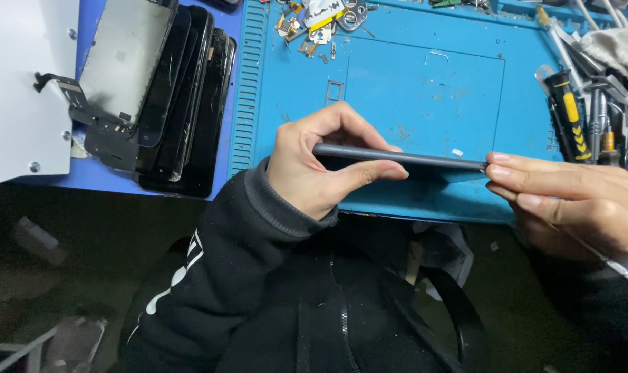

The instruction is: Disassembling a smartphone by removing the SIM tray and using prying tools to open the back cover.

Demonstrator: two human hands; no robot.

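Left hand (pixel 314 169) fingers pinch dark phone (pixel 403 157) edge-on; right hand (pixel 569 200) fingers grip its end, above blue mat (pixel 424 76).

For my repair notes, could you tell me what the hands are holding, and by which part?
Both hold a slim dark phone edge-on above the blue mat: left hand pinches its left end, right hand its right end.
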